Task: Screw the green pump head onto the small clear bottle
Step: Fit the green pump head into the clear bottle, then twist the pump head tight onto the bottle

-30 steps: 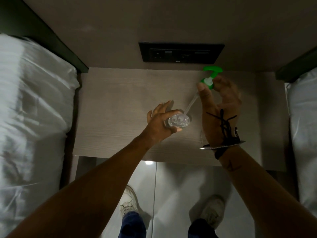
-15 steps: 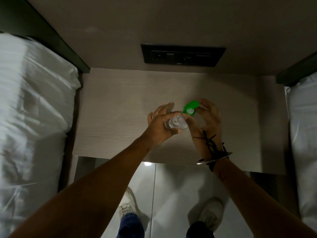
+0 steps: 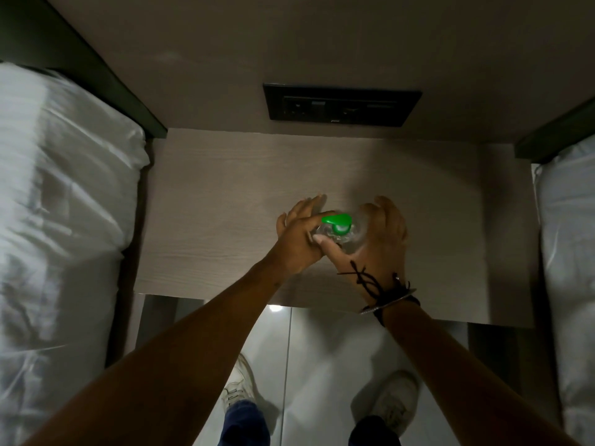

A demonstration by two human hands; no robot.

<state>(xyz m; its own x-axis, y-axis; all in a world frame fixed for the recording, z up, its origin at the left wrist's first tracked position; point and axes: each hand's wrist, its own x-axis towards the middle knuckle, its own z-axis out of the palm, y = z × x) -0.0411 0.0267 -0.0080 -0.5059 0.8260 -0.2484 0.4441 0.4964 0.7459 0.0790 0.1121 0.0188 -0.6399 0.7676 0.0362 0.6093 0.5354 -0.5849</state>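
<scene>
The green pump head (image 3: 337, 223) sits on top of the small clear bottle (image 3: 342, 245), its spout pointing left. The bottle stands on the light wooden bedside table (image 3: 225, 204), mostly hidden between my hands. My left hand (image 3: 297, 239) wraps the bottle from the left, thumb across its front. My right hand (image 3: 378, 243) cups the pump head and bottle top from the right, thumb tip at the collar. A black cord and a metal bangle circle my right wrist.
A dark socket panel (image 3: 341, 106) is set in the wall behind the table. White beds flank the table at left (image 3: 61, 220) and right (image 3: 570, 252). Below the table's front edge are the glossy floor and my white shoes (image 3: 238, 387).
My right hand brought the pump head down from up high at the back right, its tube went into the bottle, and the head now sits on the bottle's neck. My left hand kept its hold.
</scene>
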